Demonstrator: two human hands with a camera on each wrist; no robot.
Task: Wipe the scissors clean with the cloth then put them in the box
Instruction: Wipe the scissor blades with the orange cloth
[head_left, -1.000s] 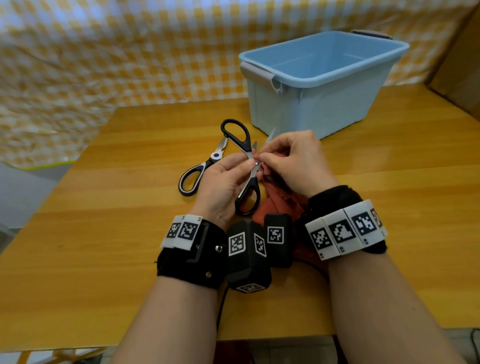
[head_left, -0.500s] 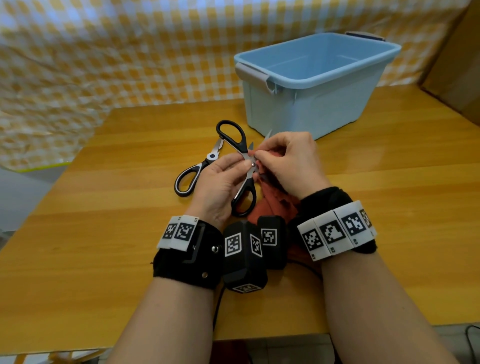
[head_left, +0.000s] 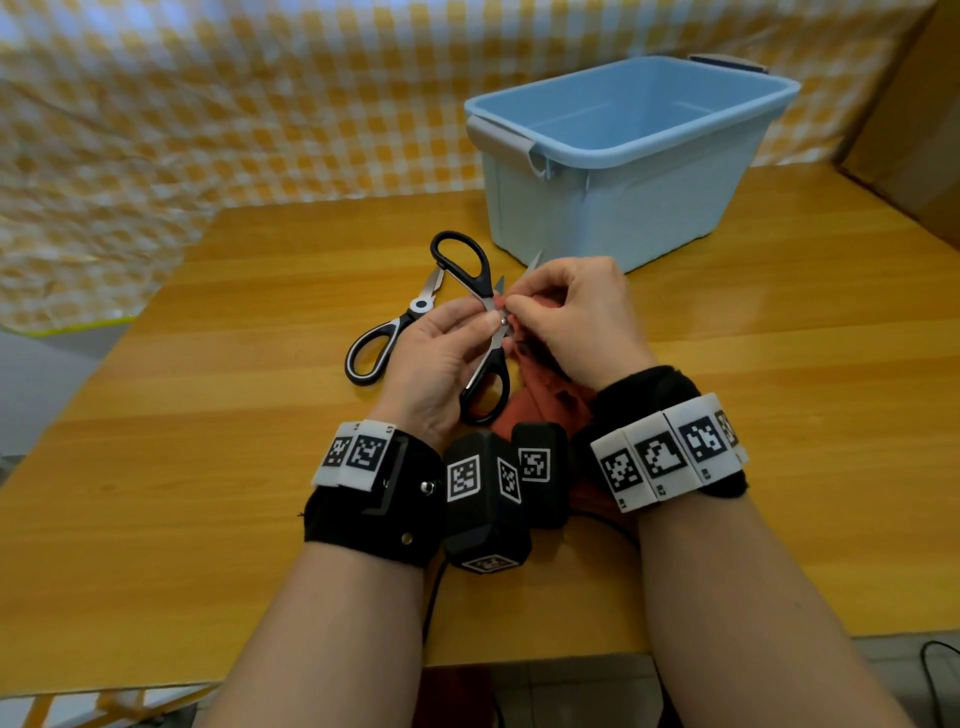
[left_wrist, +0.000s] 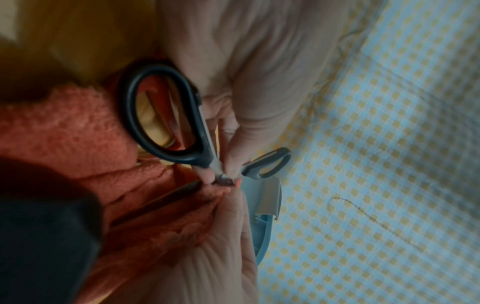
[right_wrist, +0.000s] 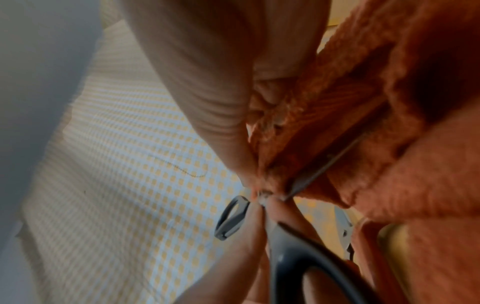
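Note:
Black-handled scissors (head_left: 483, 283) are spread open above the table. My left hand (head_left: 488, 319) pinches them at the pivot screw, one handle loop (left_wrist: 161, 115) lying under its palm. My right hand (head_left: 511, 310) grips a rust-orange cloth (head_left: 540, 400) folded round one blade (right_wrist: 324, 164); the blade's tip pokes out past the knuckles. The cloth (left_wrist: 64, 127) hangs down between my wrists. A light blue box (head_left: 613, 208), open and with nothing showing inside, stands just beyond my hands.
A second pair of scissors (head_left: 387, 338), with black-and-white handles, lies on the wooden table (head_left: 208, 467) left of my left hand. A yellow checked sheet (head_left: 208, 104) hangs behind. A brown board (head_left: 914, 130) leans at the far right.
Both hands keep the same hold on scissors and cloth. They sit slightly further left in the view, which itself has shifted a little.

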